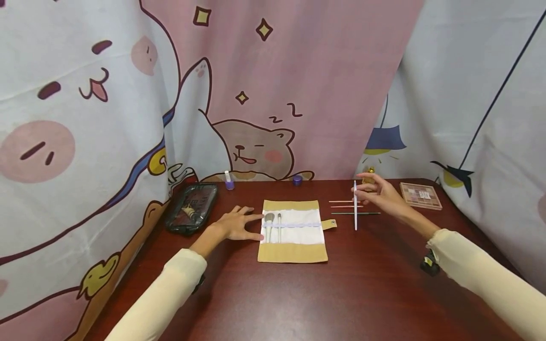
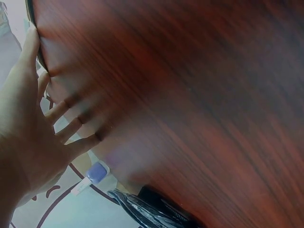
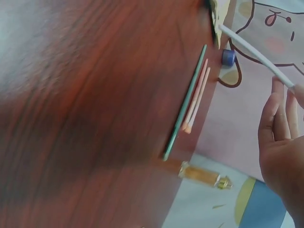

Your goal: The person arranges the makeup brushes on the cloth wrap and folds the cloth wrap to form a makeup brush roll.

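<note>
A tan and white makeup brush roll (image 1: 294, 253) lies unfolded on the table. Two makeup brushes, a wide one (image 1: 268, 225) and a narrow one (image 1: 279, 227), sit in its left slots. My left hand (image 1: 234, 223) rests at the roll's left edge, fingers spread, thumb and index tip touching it. Over the table to the right, my right hand (image 1: 381, 195) pinches a slim white makeup brush (image 1: 356, 208) near its upper part; its bristles cannot be made out. Below that hand lie a green stick (image 3: 185, 102) and two thin pink sticks (image 3: 195, 102).
A black clear-topped pouch (image 1: 191, 208) lies at the left. Along the back stand a purple-and-white bottle (image 1: 229, 181), a small purple jar (image 1: 297, 180) and a gold bottle (image 3: 202, 175). An eyeshadow palette (image 1: 421, 196) lies far right. A printed curtain (image 1: 332, 94) hangs behind.
</note>
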Demonstrator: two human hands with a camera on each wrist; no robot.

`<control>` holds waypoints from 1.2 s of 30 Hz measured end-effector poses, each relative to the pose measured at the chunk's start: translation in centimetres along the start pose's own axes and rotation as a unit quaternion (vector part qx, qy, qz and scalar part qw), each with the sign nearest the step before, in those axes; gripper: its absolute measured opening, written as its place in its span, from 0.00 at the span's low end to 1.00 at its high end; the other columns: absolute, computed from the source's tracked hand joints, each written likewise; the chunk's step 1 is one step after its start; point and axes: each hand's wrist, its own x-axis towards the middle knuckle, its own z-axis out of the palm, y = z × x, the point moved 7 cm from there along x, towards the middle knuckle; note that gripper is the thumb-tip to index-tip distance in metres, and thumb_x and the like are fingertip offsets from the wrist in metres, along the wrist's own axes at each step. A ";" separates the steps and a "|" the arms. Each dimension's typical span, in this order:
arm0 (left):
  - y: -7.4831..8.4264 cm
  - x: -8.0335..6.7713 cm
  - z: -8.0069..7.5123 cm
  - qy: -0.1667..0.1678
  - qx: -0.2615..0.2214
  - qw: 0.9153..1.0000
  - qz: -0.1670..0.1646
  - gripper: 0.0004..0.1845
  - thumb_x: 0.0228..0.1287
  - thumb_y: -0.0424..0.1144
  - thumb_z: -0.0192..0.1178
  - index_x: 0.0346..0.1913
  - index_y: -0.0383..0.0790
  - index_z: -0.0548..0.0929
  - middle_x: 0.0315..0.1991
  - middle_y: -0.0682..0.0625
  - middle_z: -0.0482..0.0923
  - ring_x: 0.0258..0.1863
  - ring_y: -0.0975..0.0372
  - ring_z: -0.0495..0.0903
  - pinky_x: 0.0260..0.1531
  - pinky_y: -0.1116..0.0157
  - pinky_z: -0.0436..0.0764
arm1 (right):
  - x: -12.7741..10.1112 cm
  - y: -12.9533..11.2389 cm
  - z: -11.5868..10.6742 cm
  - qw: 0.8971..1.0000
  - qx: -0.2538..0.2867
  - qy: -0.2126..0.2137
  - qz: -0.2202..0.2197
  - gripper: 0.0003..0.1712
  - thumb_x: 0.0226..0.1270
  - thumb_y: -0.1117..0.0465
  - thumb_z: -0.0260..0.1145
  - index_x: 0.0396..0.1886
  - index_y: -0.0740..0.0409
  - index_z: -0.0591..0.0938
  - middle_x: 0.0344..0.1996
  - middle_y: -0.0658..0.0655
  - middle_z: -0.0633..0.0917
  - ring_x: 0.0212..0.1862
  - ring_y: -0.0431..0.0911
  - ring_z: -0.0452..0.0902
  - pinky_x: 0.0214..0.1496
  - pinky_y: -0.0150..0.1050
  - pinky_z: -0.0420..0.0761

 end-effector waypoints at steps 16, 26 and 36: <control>-0.3 0.4 0.2 0.006 -0.004 1.000 0.005 0.47 0.57 0.82 0.55 0.79 0.71 0.64 0.81 0.50 0.57 0.75 0.49 0.60 0.62 0.40 0.72 | 2.9 -1.8 3.7 1.000 -0.015 -0.020 -0.008 0.19 0.78 0.61 0.65 0.62 0.65 0.81 0.50 0.54 0.89 0.47 0.46 0.90 0.47 0.46 0.87; -0.3 0.2 0.1 0.008 -0.001 1.000 0.004 0.48 0.56 0.83 0.55 0.79 0.72 0.63 0.81 0.51 0.57 0.77 0.50 0.58 0.64 0.42 0.72 | 4.9 -2.8 6.3 0.999 -0.023 -0.011 -0.025 0.16 0.76 0.60 0.67 0.59 0.62 0.84 0.54 0.64 0.87 0.45 0.44 0.87 0.41 0.37 0.84; -0.6 0.6 0.6 0.007 -0.002 1.000 0.002 0.48 0.55 0.84 0.54 0.79 0.74 0.63 0.81 0.52 0.56 0.77 0.51 0.57 0.64 0.42 0.71 | 7.1 -3.2 9.4 1.000 -0.015 -0.023 -0.011 0.18 0.75 0.57 0.69 0.59 0.61 0.84 0.55 0.62 0.87 0.50 0.55 0.86 0.44 0.41 0.85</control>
